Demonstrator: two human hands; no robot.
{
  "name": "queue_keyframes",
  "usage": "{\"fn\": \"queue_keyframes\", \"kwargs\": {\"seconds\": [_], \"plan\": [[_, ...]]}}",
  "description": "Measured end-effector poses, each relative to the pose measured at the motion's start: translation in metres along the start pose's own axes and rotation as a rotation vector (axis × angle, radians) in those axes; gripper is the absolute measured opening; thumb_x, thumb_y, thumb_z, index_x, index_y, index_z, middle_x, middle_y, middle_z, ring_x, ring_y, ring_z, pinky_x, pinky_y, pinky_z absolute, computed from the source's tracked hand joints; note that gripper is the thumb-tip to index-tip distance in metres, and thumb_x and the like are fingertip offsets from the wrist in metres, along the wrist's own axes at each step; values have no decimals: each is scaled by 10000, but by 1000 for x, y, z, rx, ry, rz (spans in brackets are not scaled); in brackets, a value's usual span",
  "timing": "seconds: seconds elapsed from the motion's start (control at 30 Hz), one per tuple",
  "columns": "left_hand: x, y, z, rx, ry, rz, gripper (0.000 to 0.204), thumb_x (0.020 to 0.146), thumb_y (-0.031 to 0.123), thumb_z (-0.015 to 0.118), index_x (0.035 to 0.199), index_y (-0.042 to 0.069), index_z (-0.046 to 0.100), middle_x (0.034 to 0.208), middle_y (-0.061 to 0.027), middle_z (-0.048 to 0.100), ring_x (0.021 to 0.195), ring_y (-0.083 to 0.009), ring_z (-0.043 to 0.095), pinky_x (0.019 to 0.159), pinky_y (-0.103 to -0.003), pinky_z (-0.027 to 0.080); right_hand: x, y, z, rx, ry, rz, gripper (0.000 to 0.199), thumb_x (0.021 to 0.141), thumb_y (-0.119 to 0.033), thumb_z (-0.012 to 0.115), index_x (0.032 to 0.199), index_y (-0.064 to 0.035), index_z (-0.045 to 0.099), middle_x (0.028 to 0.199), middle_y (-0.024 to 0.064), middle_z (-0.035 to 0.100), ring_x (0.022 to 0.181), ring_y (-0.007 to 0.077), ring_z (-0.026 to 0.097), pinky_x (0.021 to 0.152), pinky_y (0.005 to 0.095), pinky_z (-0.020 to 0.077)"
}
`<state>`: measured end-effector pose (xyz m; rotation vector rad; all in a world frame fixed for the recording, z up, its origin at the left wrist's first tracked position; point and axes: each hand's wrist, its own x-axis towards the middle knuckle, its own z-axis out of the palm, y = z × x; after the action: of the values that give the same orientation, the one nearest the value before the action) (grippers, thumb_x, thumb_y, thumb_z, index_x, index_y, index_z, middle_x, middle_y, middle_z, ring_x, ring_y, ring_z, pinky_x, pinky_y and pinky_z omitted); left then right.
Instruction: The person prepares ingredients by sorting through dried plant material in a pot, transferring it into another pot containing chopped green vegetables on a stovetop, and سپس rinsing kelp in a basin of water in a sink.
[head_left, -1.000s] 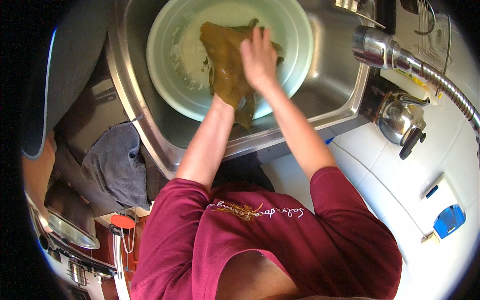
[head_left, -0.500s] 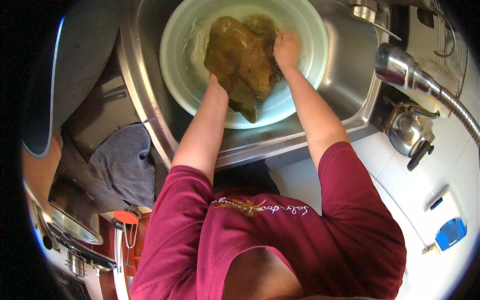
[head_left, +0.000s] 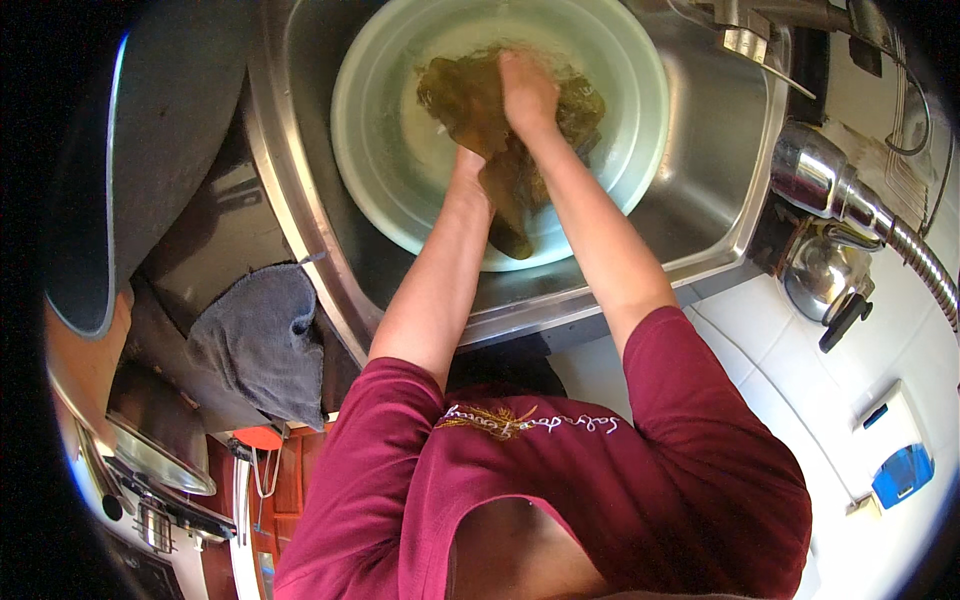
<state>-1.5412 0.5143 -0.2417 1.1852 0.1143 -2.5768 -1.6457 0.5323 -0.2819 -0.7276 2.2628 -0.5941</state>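
Observation:
A wet olive-brown cloth lies bunched in a pale green basin of cloudy, yellowish water. My left hand grips the cloth from below at its near left side. Folds of the cloth cover most of that hand's fingers. On top of the cloth, my right hand is closed against it, fingers held together and pointing away from me. One tapered end of the cloth hangs toward the basin's near rim, between my wrists.
The basin stands in a steel sink. To the right are a hose-type sprayer, a metal kettle on white tiles and a blue-and-white item. A dark grey towel hangs at the left, above a lidded pan.
My right hand has moved left from the cloth's right edge onto its middle. My left hand has shifted slightly right, and the cloth is more bunched. The view has shifted a little.

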Motion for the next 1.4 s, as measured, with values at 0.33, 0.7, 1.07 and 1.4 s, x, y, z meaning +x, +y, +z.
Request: {"fn": "queue_keyframes", "kwargs": {"seconds": [0.33,0.7,1.07,1.4], "plan": [[23,-1,-7,41,-36,165,425,896,425,457,1177,111,508,1144,-77,537,969,-250,518,835,-371,442,-7,35,26,-206,-12,-314,436,946,-345,280,1286,-129,448,1349,146,396,1268,327,317,1050,418,200],[42,65,-21,39,138,169,390,899,365,431,1163,92,525,1094,-104,558,960,-271,511,811,-390,422,-22,-23,-10,374,81,-73,348,941,-281,424,1084,-6,584,1015,105,632,931,172,584,841,300,446],[22,34,-2,-32,20,250,453,948,331,370,1333,93,357,1355,-67,398,1227,-242,382,1039,-378,295,-34,-31,42,20,-51,-480,482,935,-360,347,1378,-174,306,1450,111,238,1357,290,159,1066,510,111],[3,18,-14,54,-52,191,420,966,302,339,1300,52,389,1312,-94,438,1177,-227,433,1009,-351,332,-52,-31,27,43,-5,-400,520,935,-354,267,1364,-64,310,1433,168,251,1347,295,184,1076,435,114]]}}
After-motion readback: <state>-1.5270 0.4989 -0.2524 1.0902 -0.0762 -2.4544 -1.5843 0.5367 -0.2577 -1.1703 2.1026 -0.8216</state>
